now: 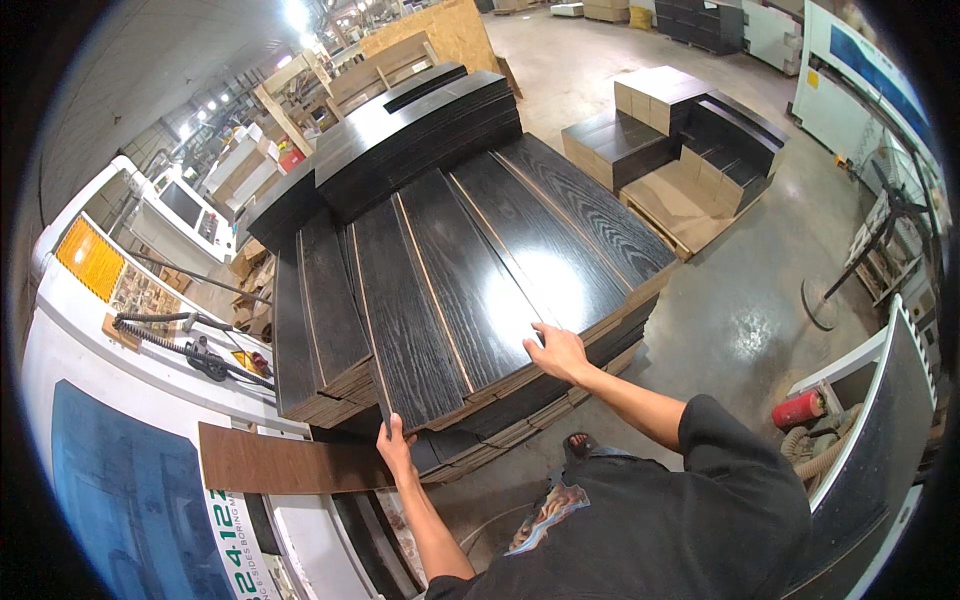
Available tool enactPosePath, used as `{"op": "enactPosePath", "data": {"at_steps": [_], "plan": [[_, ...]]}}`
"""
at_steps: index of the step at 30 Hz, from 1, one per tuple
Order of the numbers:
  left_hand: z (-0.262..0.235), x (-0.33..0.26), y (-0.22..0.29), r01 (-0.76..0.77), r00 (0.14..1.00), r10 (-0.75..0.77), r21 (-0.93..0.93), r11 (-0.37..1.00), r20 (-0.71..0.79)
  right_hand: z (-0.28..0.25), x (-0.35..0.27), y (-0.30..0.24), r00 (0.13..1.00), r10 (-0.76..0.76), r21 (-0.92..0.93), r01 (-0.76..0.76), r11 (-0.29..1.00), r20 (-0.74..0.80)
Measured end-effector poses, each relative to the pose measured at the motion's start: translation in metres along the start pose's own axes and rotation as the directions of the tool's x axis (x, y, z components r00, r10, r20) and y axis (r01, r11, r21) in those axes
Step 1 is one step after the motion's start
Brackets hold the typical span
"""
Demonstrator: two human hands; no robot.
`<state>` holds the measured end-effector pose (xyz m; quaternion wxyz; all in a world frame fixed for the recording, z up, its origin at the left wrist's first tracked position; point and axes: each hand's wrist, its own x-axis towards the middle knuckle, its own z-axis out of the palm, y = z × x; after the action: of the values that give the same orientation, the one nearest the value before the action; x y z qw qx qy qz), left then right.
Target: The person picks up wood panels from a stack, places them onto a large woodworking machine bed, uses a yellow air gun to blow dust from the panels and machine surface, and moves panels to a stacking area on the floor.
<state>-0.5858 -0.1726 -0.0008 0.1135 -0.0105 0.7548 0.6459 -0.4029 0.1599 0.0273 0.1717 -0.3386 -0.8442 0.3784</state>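
Right in the middle sits a big stack of black wood-grain panels (470,270), long boards side by side with pale edges showing between them, piled on more of the same. The right hand (556,352) lies flat on the top panel near its near right edge, fingers spread and open, pressing rather than clutching. The left hand (395,442) is down at the near end of the stack, fingers curled over the edge of a panel there, just beside a brown board (285,462) jutting out leftward. To the left runs a white machine (120,330) with a coiled black hose (190,345) on it. Far right, on the shiny concrete floor (740,310), a pallet (680,205) carries smaller stacks of dark and tan pieces. Near right, a red cylinder (798,408) rests beside a ribbed hose.
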Motion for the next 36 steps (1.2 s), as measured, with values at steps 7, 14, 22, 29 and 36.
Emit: {"op": "enactPosePath", "data": {"at_steps": [7,14,22,29,36], "plan": [[-0.021,-0.039,-0.008,-0.010,0.999,0.008,0.031,0.999,0.048,-0.007,-0.051,0.002,0.995,0.088,0.118,-0.082,0.990,-0.051],[-0.018,-0.047,-0.033,0.039,0.996,-0.055,-0.198,0.980,-0.076,0.005,-0.108,0.019,0.819,0.318,0.727,-0.571,0.381,0.477],[-0.007,-0.061,-0.013,0.042,0.996,-0.060,-0.238,0.970,-0.072,0.062,-0.102,0.017,0.762,0.196,0.775,-0.632,0.015,0.617],[-0.007,-0.061,-0.007,0.031,0.995,-0.048,-0.182,0.983,-0.090,0.063,-0.088,-0.021,0.704,0.404,0.798,-0.589,-0.128,0.584],[-0.006,-0.060,-0.013,0.027,0.992,-0.051,-0.200,0.979,-0.117,-0.001,-0.090,-0.030,0.701,0.347,0.763,-0.642,-0.072,0.622]]}}
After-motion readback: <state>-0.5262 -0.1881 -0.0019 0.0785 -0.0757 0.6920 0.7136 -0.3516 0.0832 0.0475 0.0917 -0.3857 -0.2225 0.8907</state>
